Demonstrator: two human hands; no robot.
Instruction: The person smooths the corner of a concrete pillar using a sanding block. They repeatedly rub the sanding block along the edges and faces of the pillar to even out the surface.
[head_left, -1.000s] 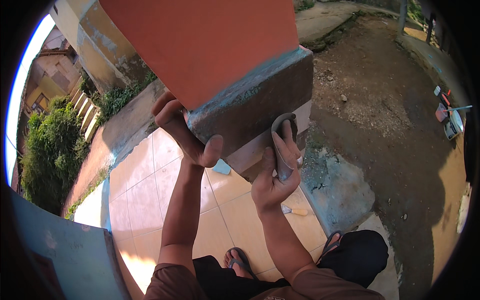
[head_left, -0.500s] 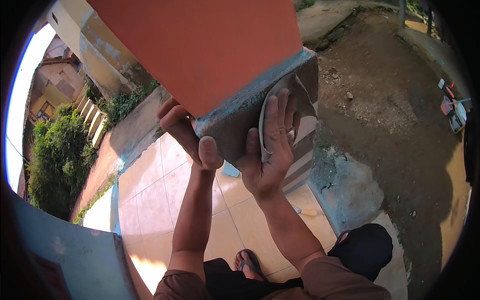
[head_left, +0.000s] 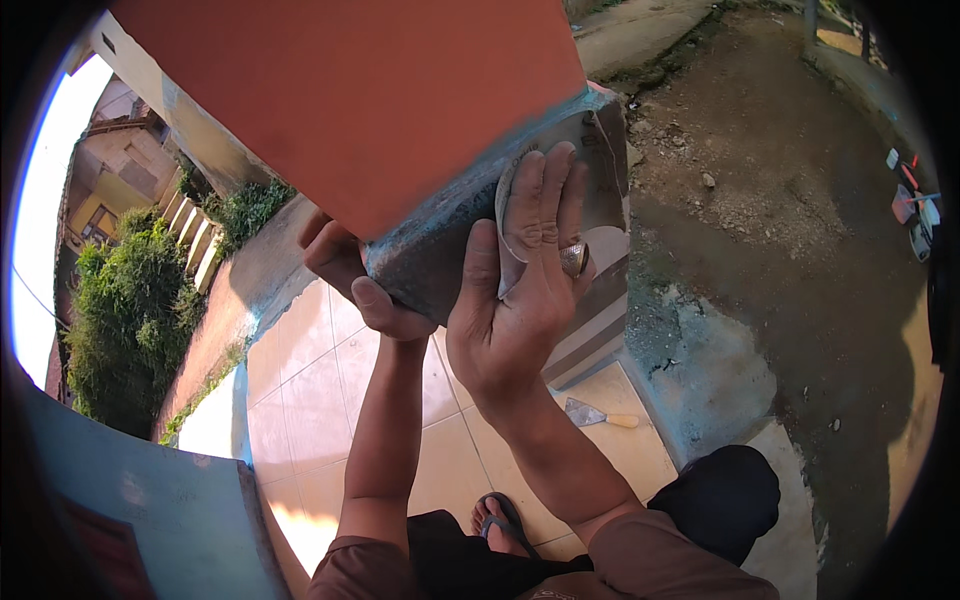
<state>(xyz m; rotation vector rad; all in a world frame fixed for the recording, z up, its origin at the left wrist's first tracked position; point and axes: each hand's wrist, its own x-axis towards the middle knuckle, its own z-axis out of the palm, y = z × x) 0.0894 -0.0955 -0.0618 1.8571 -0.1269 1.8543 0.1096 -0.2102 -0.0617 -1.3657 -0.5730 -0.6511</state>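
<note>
A pillar or wall end [head_left: 380, 110], painted orange-red above with a bare grey and blue-stained lower band [head_left: 440, 260], fills the upper middle. My right hand [head_left: 525, 305] lies against the band's right face, a ring on one finger. Under its outstretched fingers it holds a sheet of sandpaper [head_left: 600, 150], whose left edge curls out beside the index finger. My left hand [head_left: 345, 268] clasps the lower left corner of the band, thumb in front; its fingertips are partly hidden behind the corner.
A small trowel [head_left: 605, 415] with a wooden handle lies on the tiled floor [head_left: 400, 440] below my right forearm. A low blue wall [head_left: 150, 490] stands at left. Dirt ground [head_left: 770, 270] extends at right, with several small items [head_left: 915, 205] at its far edge.
My right hand has shifted slightly up and left along the band with the sandpaper, which now lies flatter. The view has moved a little; the trowel's blade now shows.
</note>
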